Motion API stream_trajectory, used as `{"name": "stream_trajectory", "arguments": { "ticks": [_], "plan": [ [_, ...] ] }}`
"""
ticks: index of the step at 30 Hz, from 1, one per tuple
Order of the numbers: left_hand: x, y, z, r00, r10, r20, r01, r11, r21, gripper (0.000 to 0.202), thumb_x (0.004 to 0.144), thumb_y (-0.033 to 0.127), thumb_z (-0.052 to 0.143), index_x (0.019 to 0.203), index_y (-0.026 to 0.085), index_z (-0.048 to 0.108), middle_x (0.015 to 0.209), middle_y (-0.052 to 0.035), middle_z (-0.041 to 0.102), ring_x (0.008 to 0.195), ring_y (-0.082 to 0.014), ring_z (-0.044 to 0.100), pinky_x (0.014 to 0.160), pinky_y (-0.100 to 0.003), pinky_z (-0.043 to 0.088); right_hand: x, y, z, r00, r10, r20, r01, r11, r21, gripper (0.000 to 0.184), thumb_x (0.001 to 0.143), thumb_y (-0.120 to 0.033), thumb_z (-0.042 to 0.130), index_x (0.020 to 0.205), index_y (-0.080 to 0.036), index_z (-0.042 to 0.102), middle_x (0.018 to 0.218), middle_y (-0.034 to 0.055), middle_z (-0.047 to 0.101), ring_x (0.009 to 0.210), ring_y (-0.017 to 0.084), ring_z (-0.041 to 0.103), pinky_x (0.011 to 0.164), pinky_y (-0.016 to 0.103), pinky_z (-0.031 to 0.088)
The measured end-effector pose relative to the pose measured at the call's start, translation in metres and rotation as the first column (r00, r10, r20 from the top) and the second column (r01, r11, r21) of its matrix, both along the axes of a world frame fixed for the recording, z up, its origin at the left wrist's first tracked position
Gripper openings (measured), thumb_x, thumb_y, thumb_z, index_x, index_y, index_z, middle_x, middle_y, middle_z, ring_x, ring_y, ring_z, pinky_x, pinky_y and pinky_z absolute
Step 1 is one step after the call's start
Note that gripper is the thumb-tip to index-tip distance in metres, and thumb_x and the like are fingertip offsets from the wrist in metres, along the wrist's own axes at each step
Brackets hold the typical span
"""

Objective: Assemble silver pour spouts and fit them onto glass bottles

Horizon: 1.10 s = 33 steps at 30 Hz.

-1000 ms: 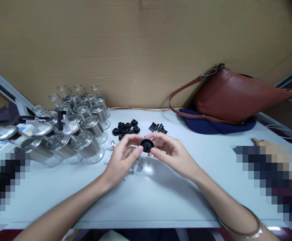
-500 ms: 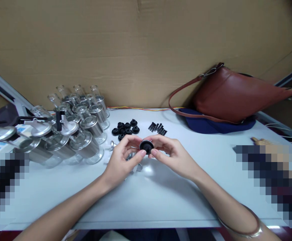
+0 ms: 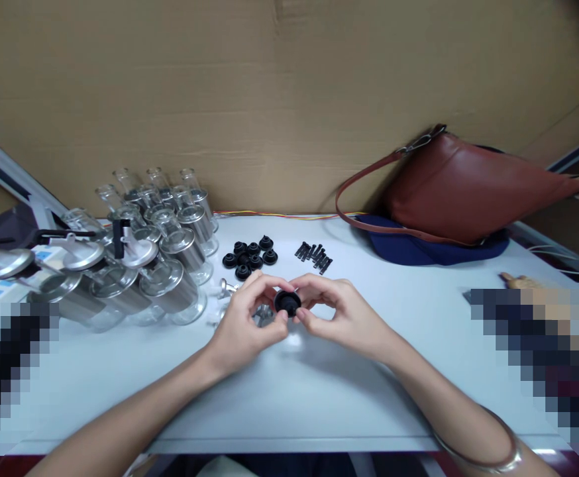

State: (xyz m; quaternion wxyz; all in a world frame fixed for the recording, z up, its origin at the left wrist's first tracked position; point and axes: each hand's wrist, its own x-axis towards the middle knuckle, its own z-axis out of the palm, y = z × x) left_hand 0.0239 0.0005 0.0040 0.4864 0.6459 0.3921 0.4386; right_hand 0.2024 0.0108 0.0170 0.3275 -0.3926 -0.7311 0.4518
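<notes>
My left hand (image 3: 242, 324) and my right hand (image 3: 339, 315) meet over the middle of the pale table (image 3: 289, 391). Both pinch one small round black rubber part (image 3: 287, 302) between thumbs and fingertips. Small metal pieces (image 3: 262, 315) lie on the table just under my left fingers, partly hidden. Behind my hands sit a cluster of black rubber caps (image 3: 250, 255) and a small heap of black pins (image 3: 313, 255).
Several glass-and-metal jars (image 3: 160, 252) crowd the left of the table. A brown leather bag (image 3: 463, 189) rests on dark blue cloth (image 3: 419, 248) at the back right. Cardboard (image 3: 269, 99) forms the back wall. Blurred patches cover both sides.
Both hands have come down and slightly toward me with the black part, closing tighter round it. Nothing else on the table has moved.
</notes>
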Motion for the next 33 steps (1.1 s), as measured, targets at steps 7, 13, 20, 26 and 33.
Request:
{"name": "stream_trajectory", "arguments": {
  "ticks": [7,13,20,26,33],
  "plan": [
    [-0.002,0.0,0.0,0.995,0.026,-0.1,-0.015,0.995,0.101,0.022,0.071,0.012,0.056,0.09,0.021,0.063,0.083,-0.0005,0.049,0.079,-0.0144,0.053,0.075,-0.026,0.045,0.0,-0.002,0.003,1.0,0.001,0.016,-0.002,1.0,0.027,0.019,0.071,-0.017,0.054,0.09,-0.019,0.059,0.074,0.0008,0.068,0.066,0.013,0.061,0.067,0.026,0.05],
    [0.001,-0.003,0.0,0.999,0.033,-0.012,-0.031,0.994,0.103,0.025,0.068,0.009,0.055,0.089,0.022,0.054,0.084,0.0012,0.051,0.077,-0.0119,0.053,0.074,-0.023,0.045,-0.001,-0.002,0.0,1.0,-0.018,0.02,0.016,0.998,0.06,0.021,0.07,-0.016,0.054,0.09,-0.018,0.057,0.069,-0.0007,0.065,0.061,0.012,0.057,0.063,0.024,0.049],
    [0.001,-0.005,0.002,0.999,0.041,-0.009,-0.041,0.996,0.079,0.022,0.067,0.011,0.056,0.081,0.022,0.043,0.078,0.0032,0.046,0.074,-0.0111,0.05,0.072,-0.024,0.043,-0.003,-0.006,0.001,0.998,-0.053,0.016,0.051,0.993,0.108,0.019,0.068,-0.013,0.054,0.086,-0.019,0.058,0.062,-0.0034,0.061,0.057,0.01,0.056,0.06,0.022,0.05],
    [0.0,-0.002,-0.002,0.994,0.108,-0.003,-0.108,0.99,0.094,0.03,0.066,0.013,0.059,0.085,0.023,0.037,0.077,0.0044,0.045,0.07,-0.0096,0.049,0.068,-0.022,0.043,-0.005,-0.003,-0.002,0.998,-0.038,-0.059,0.04,0.999,0.036,0.022,0.073,-0.018,0.057,0.094,-0.017,0.06,0.076,0.0028,0.071,0.066,0.014,0.066,0.068,0.026,0.056],
    [0.001,-0.003,-0.01,0.984,0.171,0.046,-0.177,0.969,0.175,0.029,0.074,0.016,0.061,0.095,0.024,0.043,0.092,0.0005,0.051,0.086,-0.0125,0.054,0.079,-0.026,0.045,0.001,0.0,-0.004,0.99,-0.054,-0.128,0.061,0.997,0.051,0.02,0.075,-0.02,0.064,0.094,-0.019,0.055,0.087,0.0056,0.075,0.077,0.018,0.072,0.075,0.03,0.058]
  ]
}}
